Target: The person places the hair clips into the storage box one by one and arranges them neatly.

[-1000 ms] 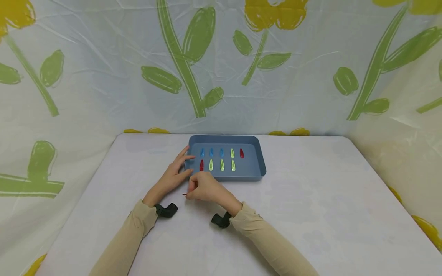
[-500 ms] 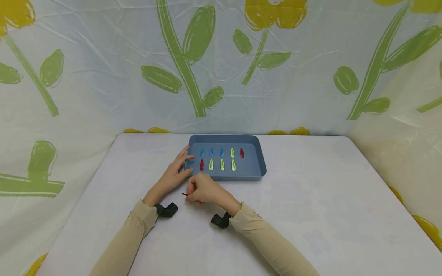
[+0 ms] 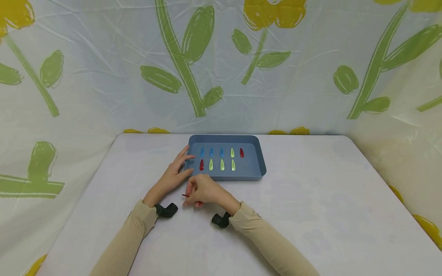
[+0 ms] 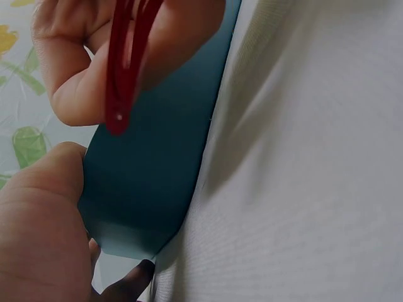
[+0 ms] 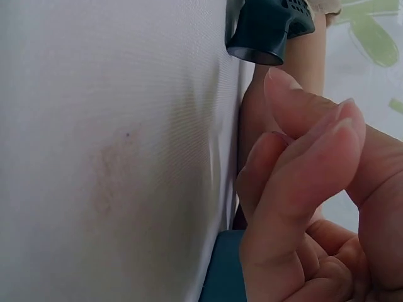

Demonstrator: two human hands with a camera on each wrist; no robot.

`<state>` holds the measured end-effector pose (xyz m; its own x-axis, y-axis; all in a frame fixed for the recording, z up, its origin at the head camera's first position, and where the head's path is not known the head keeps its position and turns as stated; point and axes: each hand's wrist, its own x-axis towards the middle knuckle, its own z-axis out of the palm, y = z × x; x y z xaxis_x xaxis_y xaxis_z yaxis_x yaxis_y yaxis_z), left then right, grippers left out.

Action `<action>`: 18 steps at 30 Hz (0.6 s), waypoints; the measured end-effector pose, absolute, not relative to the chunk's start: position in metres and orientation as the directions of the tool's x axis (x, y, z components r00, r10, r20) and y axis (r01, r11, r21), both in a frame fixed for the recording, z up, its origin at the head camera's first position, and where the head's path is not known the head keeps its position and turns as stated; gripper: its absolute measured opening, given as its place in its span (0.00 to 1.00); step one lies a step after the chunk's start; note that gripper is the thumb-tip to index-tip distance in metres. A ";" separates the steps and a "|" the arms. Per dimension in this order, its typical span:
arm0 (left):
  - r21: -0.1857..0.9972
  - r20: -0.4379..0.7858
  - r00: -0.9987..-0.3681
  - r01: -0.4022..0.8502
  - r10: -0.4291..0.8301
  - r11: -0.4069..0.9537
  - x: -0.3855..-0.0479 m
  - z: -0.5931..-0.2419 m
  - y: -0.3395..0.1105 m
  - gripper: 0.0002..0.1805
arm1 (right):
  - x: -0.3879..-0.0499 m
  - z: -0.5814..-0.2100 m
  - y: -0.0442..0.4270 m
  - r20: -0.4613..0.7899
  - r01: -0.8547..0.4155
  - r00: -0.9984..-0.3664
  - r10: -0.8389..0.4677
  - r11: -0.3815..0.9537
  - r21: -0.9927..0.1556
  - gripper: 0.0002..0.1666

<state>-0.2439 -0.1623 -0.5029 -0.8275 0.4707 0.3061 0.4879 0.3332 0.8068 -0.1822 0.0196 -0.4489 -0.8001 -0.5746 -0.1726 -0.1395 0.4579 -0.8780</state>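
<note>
Between the fingers of my right hand (image 3: pixel 205 189), just in front of the tray, is a red snap hair clip (image 4: pixel 123 75); it hangs close to the camera in the left wrist view. My left hand (image 3: pixel 172 172) touches the left side of the blue-grey tray (image 3: pixel 255 159) with its fingers spread along the rim. Inside, the back row has three blue hair clips (image 3: pixel 211 152), one yellow-green hair clip (image 3: pixel 232 153) and a red hair clip (image 3: pixel 241 153). The front row starts with another red hair clip (image 3: pixel 202 165), followed by three yellow-green hair clips (image 3: pixel 222 165).
A white cloth covers the table (image 3: pixel 310 199), with a flower-printed curtain (image 3: pixel 114 69) behind it and at the sides. Dark wrist cameras (image 3: pixel 167 210) stick out inward from both wrists, low over the cloth.
The right hand stays in front of the tray while its fingers shift, the lower fingertips spreading downward. The held hair clip tilts slightly. My left hand and the tray keep their places.
</note>
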 end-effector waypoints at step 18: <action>0.819 0.287 -0.823 0.476 0.491 0.319 -0.224 -0.469 -0.158 0.24 | -0.183 -0.438 0.027 -0.135 -0.175 -0.807 -0.575 0.451 -0.875 0.08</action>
<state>-0.2245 -0.1578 -0.4694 -0.8226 0.4906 0.2874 0.4764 0.3189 0.8193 -0.1832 0.0265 -0.4384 -0.8071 -0.5747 -0.1350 -0.1747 0.4510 -0.8753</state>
